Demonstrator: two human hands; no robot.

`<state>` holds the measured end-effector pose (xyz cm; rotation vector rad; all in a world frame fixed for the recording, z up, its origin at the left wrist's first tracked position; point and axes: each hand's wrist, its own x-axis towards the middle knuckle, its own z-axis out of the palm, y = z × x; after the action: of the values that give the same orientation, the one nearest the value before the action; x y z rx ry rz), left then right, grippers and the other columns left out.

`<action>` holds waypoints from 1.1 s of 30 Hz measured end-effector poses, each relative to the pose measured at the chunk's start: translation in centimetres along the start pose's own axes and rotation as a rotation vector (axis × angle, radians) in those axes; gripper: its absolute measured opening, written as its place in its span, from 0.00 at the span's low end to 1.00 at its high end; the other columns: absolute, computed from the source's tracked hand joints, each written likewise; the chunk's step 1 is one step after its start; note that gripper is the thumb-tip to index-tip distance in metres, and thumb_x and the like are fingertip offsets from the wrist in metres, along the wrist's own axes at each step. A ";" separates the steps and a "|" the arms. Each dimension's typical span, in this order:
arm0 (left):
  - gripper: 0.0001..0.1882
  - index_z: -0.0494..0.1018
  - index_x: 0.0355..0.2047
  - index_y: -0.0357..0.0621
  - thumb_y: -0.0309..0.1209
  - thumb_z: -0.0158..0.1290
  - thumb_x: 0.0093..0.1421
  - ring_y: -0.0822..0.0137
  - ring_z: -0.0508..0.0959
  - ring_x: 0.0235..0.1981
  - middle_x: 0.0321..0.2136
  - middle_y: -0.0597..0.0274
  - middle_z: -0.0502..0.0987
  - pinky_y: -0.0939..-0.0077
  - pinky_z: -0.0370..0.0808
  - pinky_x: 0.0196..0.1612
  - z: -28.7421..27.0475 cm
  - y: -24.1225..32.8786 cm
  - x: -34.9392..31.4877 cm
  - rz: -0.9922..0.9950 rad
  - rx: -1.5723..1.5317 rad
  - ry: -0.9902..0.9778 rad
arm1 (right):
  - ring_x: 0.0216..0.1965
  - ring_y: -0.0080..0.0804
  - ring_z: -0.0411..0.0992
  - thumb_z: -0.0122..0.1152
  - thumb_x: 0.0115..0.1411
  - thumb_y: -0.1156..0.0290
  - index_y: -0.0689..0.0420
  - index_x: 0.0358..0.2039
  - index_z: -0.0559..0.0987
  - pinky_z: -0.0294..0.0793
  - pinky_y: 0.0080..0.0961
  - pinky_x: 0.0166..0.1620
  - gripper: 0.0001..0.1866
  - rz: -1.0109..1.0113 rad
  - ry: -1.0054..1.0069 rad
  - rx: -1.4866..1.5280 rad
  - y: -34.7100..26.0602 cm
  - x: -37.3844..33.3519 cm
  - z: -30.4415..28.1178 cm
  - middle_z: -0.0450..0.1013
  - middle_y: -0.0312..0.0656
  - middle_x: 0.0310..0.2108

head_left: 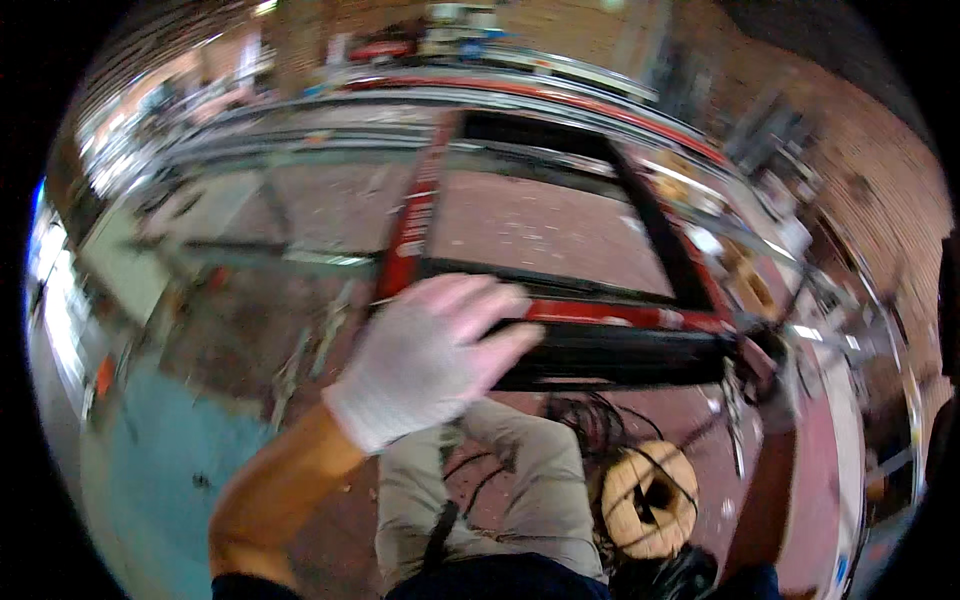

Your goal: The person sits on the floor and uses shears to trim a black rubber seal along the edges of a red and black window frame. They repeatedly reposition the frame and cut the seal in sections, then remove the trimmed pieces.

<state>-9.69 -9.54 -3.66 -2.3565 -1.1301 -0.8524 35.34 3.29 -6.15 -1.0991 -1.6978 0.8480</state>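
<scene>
A rectangular black frame with red strips (620,316), like a window or door frame, spans the space before me. My left hand (430,350), in a white and pink glove, lies over its near left corner, with fingers and thumb bent around the near rail. At the near right corner is my right hand (775,385), dark and blurred, its fingers closed about the frame's end. A slim metal piece (737,415) hangs beside that hand; whether the hand holds it is unclear.
Below the frame, a tan ring-shaped roll (650,500) sits right of my legs, near black cable loops (600,425). Long metal and red profiles (560,95) lie across the far side. Scraps and boxes (750,285) crowd the right. A greenish board (170,480) covers the lower left.
</scene>
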 end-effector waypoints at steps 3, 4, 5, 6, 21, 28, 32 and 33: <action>0.16 0.80 0.44 0.50 0.28 0.63 0.52 0.49 0.78 0.50 0.50 0.53 0.77 0.56 0.76 0.54 -1.9 1.3 -0.9 -0.079 0.059 -0.035 | 0.27 0.21 0.71 0.67 0.62 0.67 0.63 0.35 0.79 0.70 0.19 0.31 0.11 0.109 -0.041 0.073 -1.3 0.6 0.9 0.74 0.33 0.26; 0.16 0.80 0.44 0.49 0.27 0.62 0.53 0.50 0.79 0.49 0.49 0.53 0.78 0.57 0.76 0.53 -2.1 2.1 -0.7 -0.104 0.006 -0.050 | 0.25 0.21 0.71 0.68 0.61 0.67 0.63 0.36 0.80 0.70 0.20 0.30 0.12 0.101 -0.019 0.061 -0.7 0.7 1.1 0.74 0.34 0.26; 0.16 0.80 0.44 0.48 0.26 0.62 0.53 0.50 0.79 0.48 0.47 0.53 0.79 0.58 0.77 0.52 -1.7 2.8 0.0 -0.130 -0.061 -0.052 | 0.28 0.20 0.74 0.68 0.62 0.67 0.63 0.39 0.81 0.74 0.21 0.32 0.12 0.104 -0.113 0.095 0.4 0.7 -0.5 0.78 0.35 0.29; 0.16 0.80 0.44 0.47 0.26 0.62 0.53 0.51 0.80 0.47 0.46 0.53 0.79 0.59 0.77 0.52 -1.2 2.6 2.0 -0.122 -0.144 -0.064 | 0.29 0.20 0.74 0.68 0.62 0.67 0.63 0.39 0.81 0.74 0.21 0.32 0.12 0.107 -0.125 0.078 0.6 1.1 -1.2 0.78 0.35 0.29; 0.23 0.79 0.51 0.40 0.45 0.56 0.66 0.70 0.80 0.42 0.39 0.56 0.84 0.70 0.75 0.50 12.5 9.3 27.2 -0.093 -0.664 -0.824 | 0.30 0.19 0.71 0.72 0.59 0.67 0.59 0.36 0.81 0.71 0.20 0.35 0.11 -0.062 -0.228 0.080 1.0 0.9 -8.5 0.75 0.29 0.27; 0.22 0.79 0.48 0.36 0.43 0.60 0.64 0.70 0.79 0.38 0.37 0.58 0.84 0.73 0.75 0.47 13.6 10.1 29.2 -0.031 -0.712 -0.946 | 0.31 0.17 0.71 0.71 0.59 0.68 0.58 0.37 0.82 0.71 0.18 0.35 0.10 -0.091 -0.186 0.198 -0.4 1.2 -8.5 0.76 0.30 0.29; 0.20 0.80 0.46 0.35 0.40 0.61 0.62 0.71 0.80 0.37 0.36 0.58 0.84 0.74 0.76 0.46 12.7 10.2 28.0 -0.078 -0.821 -0.930 | 0.31 0.20 0.71 0.72 0.59 0.65 0.58 0.36 0.81 0.71 0.20 0.36 0.12 -0.143 -0.192 0.134 -1.2 0.1 -7.8 0.75 0.30 0.27; 0.20 0.80 0.45 0.34 0.39 0.62 0.62 0.71 0.80 0.36 0.36 0.59 0.84 0.74 0.76 0.46 12.1 10.3 27.7 -0.102 -0.850 -0.941 | 0.31 0.21 0.71 0.72 0.58 0.64 0.58 0.35 0.81 0.71 0.21 0.36 0.12 -0.148 -0.200 0.119 -1.4 -0.2 -7.5 0.75 0.31 0.27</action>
<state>16.36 6.72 5.08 -3.6392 -1.3801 -0.1870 42.01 3.05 -2.37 -0.8200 -1.8421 0.9772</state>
